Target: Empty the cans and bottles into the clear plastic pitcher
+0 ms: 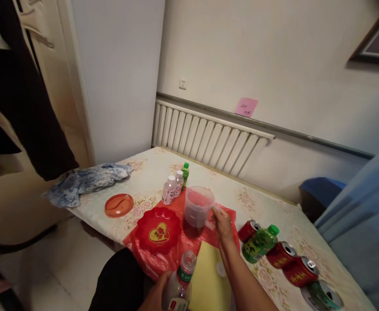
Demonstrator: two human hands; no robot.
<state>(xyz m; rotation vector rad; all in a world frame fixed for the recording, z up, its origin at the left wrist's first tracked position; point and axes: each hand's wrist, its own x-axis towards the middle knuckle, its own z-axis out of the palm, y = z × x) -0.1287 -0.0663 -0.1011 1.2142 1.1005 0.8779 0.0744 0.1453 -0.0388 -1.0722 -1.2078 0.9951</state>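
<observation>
My left hand (158, 293) is wrapped round an open, uncapped plastic bottle (180, 283) with a green and white label, held near the table's front edge. My right hand (222, 224) reaches forward and grips the handle of a clear plastic measuring jug (197, 209) that holds dark red liquid. The jug stands on a red plastic bag (176, 255) spread on the table. A small white cap (221, 269) lies on a yellow sheet (208, 280) beside my right forearm.
A red scalloped dish (158, 231) and an orange lid (118, 204) lie left of the jug. Three small bottles (175, 183) stand behind it. To the right lie red cans (289, 259) and a green bottle (259, 244). A blue cloth (85, 181) covers the table's far-left corner.
</observation>
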